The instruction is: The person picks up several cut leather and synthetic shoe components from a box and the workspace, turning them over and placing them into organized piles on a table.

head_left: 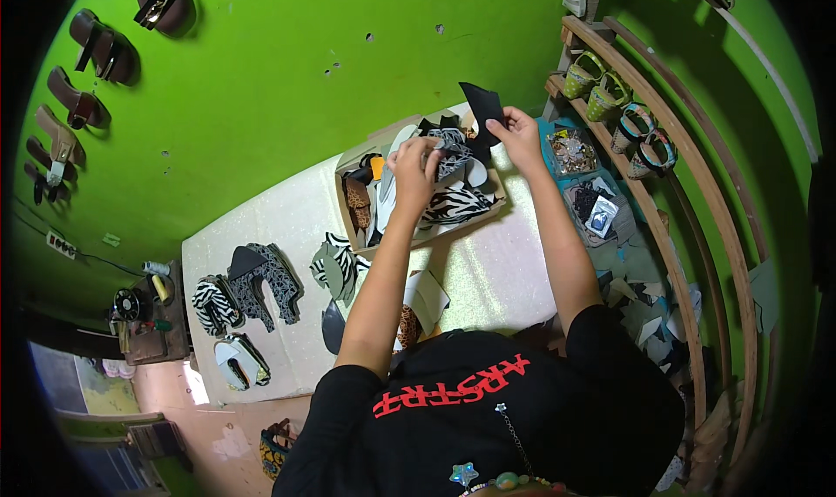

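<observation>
My right hand (520,138) pinches a flat black cut piece (482,105) between thumb and fingers, holding it up over the far right corner of an open cardboard box (475,221). Over the middle of the same box, my left hand (413,173) has its fingers bent and closed at the edge of a grey-and-black patterned piece (454,151); its fingertips are partly hidden. Zebra-striped pieces (457,204), a leopard-print piece (357,196), and white and black shapes lie jumbled inside the box.
The box stands on a pale table (488,279). At left lie stacks of patterned pieces (277,284) and zebra pieces (213,305); white sheets (425,297) lie near my body. A wooden rack (649,127) holds small baskets at right, beside a scrap-filled bin (570,153). Sandals (104,48) hang at left.
</observation>
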The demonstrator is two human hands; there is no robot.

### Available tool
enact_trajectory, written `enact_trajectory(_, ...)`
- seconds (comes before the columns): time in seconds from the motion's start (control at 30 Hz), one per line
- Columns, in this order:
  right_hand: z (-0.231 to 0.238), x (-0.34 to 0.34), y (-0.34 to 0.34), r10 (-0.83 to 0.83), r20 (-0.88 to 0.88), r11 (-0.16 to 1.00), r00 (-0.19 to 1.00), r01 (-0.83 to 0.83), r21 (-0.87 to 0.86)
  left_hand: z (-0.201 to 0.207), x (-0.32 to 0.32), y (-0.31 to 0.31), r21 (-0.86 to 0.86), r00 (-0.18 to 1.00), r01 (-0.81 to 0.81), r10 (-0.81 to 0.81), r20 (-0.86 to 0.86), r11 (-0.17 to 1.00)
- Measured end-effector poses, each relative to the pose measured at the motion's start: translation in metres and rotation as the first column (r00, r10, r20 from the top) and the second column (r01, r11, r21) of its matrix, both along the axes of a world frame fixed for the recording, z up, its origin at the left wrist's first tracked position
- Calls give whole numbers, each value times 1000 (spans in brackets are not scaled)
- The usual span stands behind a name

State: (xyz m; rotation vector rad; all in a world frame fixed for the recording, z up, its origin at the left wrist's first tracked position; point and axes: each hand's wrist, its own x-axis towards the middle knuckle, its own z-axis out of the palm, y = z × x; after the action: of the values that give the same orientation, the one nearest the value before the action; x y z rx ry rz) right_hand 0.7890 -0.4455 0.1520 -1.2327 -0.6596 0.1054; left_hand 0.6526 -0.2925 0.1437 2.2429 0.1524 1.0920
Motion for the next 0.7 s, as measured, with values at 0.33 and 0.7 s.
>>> enact_trajectory(0.33,42,-18,-14,4,-102,984,995,14,176,46,-6,18,-438,942,166,-10,336,883)
enact_trajectory(0.7,66,-94,-28,212,-203,974,956,-223,-32,80,-67,41,-413,884,88,120,452,907)
